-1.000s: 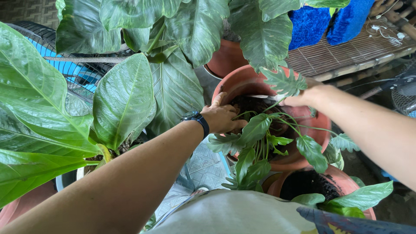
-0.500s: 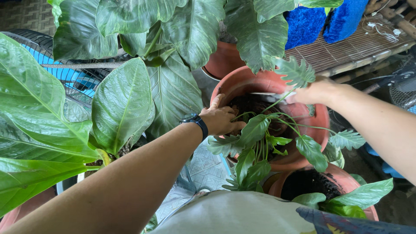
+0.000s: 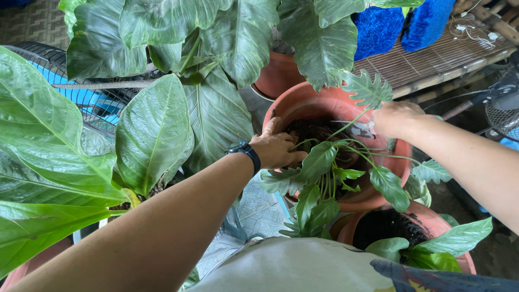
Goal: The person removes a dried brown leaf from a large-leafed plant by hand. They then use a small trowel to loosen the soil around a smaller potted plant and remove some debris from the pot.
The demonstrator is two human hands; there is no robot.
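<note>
Nearest, at 6 o'clock, the person's pale shirt (image 3: 294, 267) is filling the bottom edge. Just beyond it, at 5 o'clock, a small clay pot (image 3: 432, 219) of dark soil is standing, with smooth green leaves lying over its rim.

At 7 o'clock the left forearm is reaching up toward the centre, wearing a dark wristwatch (image 3: 246, 151). The left hand (image 3: 277, 146) is resting inside the near-left rim of the large terracotta pot (image 3: 319, 103), fingers curled narrowly down into the dark soil (image 3: 313, 132); whether it is gripping anything there cannot be told, since the fingertips are hidden.

At the centre, the young lobed-leaf plant (image 3: 324, 178) is rising out of that soil, its thin stems leaning toward the viewer and spilling over the near rim.

At 3 o'clock the right forearm is entering. The right hand (image 3: 394, 116) is closing around a pale tool (image 3: 362, 128), possibly a trowel, whose blade is touching the soil at the pot's far-right side; one stem is crossing in front of it.

From 9 to 11 o'clock, broad glossy leaves (image 3: 154, 130) are overhanging a blue fan behind a wire grille (image 3: 86, 92). Farthest, at 1 o'clock, a slatted bench (image 3: 432, 59) is carrying blue fuzzy cushions (image 3: 381, 30).
</note>
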